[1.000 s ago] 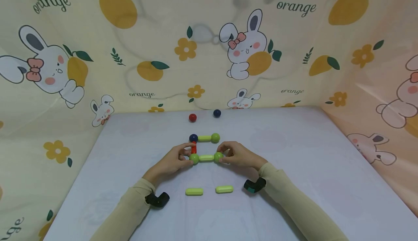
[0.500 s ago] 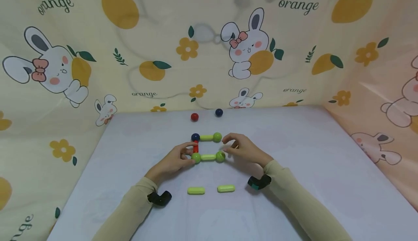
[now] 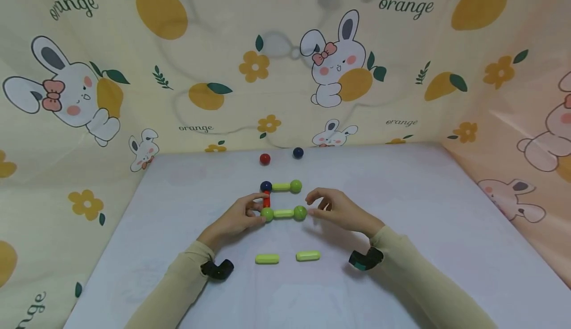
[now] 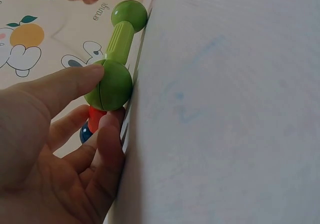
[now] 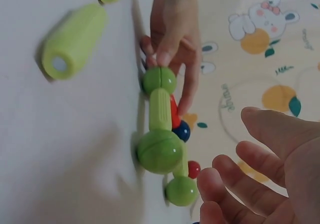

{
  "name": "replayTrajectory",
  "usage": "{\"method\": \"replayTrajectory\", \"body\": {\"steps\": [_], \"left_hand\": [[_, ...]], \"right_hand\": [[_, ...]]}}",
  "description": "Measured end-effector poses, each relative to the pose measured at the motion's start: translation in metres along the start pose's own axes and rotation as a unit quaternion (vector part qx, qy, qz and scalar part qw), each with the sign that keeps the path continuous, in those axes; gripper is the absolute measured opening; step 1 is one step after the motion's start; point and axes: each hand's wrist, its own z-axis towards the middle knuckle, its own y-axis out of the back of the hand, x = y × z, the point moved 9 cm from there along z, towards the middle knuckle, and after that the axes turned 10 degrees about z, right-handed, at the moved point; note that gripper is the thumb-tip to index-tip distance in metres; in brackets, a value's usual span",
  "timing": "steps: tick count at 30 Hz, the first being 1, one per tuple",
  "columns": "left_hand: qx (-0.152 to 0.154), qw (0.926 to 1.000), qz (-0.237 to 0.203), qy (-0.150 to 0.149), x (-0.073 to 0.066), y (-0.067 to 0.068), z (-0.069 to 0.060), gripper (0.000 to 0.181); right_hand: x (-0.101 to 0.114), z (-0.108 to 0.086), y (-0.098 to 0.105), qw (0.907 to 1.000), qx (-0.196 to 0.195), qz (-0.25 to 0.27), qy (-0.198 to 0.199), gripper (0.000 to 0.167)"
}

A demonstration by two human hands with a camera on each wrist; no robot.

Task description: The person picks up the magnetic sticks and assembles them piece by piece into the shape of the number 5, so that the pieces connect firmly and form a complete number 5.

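Note:
A joined shape lies on the table: a navy ball (image 3: 265, 186), a light green rod (image 3: 281, 187) to a green ball (image 3: 296, 186), a red rod (image 3: 266, 201) down to a green ball (image 3: 267, 214), then another rod (image 3: 283, 213) to a near right green ball (image 3: 300, 213). My left hand (image 3: 237, 218) grips the near left green ball, thumb on it and fingers by the red rod; the left wrist view shows the thumb on that ball (image 4: 109, 85). My right hand (image 3: 341, 211), fingers bent loosely and holding nothing, hovers just right of the near right ball (image 5: 160, 151).
Two loose light green rods (image 3: 267, 259) (image 3: 308, 255) lie nearer the table's front. A red ball (image 3: 265, 159) and a navy ball (image 3: 298, 152) sit near the back edge, before a patterned cloth (image 3: 250, 101). A white surface (image 3: 200, 299) is under everything.
My right hand has let go of the near right green ball and moved a little to the right. My left hand keeps its hold on the near left ball.

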Motion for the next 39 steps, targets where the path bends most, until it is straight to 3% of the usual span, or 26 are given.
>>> {"method": "replayTrajectory", "body": {"steps": [9,20,29,39], "left_hand": [[0.002,1.0000,-0.002,0.001,0.001,-0.002,0.000,0.063],[-0.002,1.0000,-0.001,-0.002,0.003,0.000,0.001,0.063],[-0.005,0.9999,0.006,-0.007,0.001,0.000,0.001,0.063],[-0.006,0.9995,0.021,-0.021,0.001,-0.002,0.002,0.062]], "right_hand": [[0.002,-0.021,-0.020,0.9989,0.047,0.002,0.000,0.031],[-0.010,-0.042,-0.060,0.9934,0.114,-0.012,-0.002,0.030],[-0.013,-0.047,-0.069,0.9910,0.120,-0.060,-0.006,0.031],[-0.014,-0.050,-0.067,0.9920,0.121,-0.031,-0.013,0.026]]}}
